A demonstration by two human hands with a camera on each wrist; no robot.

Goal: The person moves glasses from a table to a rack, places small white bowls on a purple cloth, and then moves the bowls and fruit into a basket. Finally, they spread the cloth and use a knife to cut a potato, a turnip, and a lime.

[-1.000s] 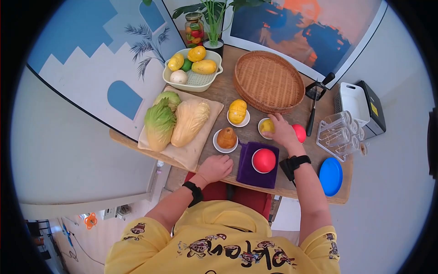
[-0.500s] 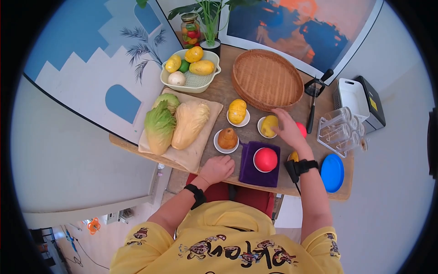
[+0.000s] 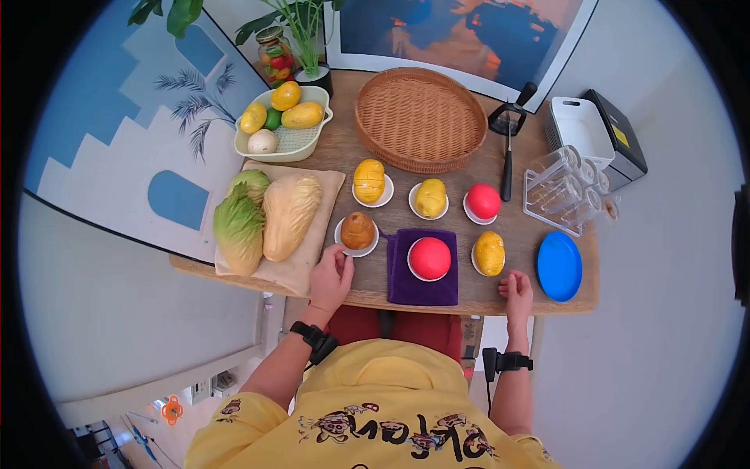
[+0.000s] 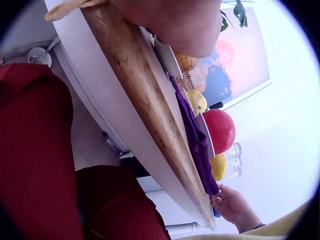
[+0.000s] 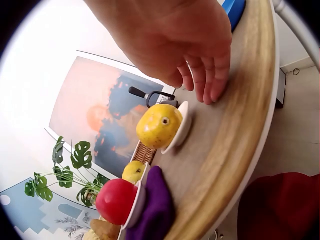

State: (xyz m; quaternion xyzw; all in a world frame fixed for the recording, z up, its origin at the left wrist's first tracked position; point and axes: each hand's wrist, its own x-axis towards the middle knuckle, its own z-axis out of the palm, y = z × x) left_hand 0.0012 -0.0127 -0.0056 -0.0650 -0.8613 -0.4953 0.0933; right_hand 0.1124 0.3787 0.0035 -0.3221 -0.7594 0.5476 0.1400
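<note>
My left hand point(image 3: 332, 277) is at the table's front edge with loosely bent fingers, fingertips right by the white dish point(image 3: 341, 247) that bears a brown pear-shaped fruit point(image 3: 358, 230). Fingers relaxed, my right hand point(image 3: 516, 295) rests at the front edge on the right, below a dish with a yellow fruit point(image 3: 490, 252). Between the hands, a red ball-like thing point(image 3: 430, 258) sits in a white dish on a folded purple cloth point(image 3: 400, 291). Farther back, separate dishes hold a scored yellow fruit point(image 3: 369, 181), a plain yellow fruit point(image 3: 430, 198) and a smaller red ball point(image 3: 483, 202).
Cabbages point(image 3: 291, 219) lie on a beige cloth point(image 3: 332, 187) at left. Behind them stands a basket point(image 3: 301, 146) of fruit. A wicker tray point(image 3: 420, 117), a black-handled knife point(image 3: 507, 176), a rack of glasses point(image 3: 564, 187) and a blue plate point(image 3: 559, 267) occupy the back and right.
My right hand has left the plain yellow fruit in its dish and come back to the front edge. The left hand has shifted toward the brown fruit's dish. The head view has turned slightly.
</note>
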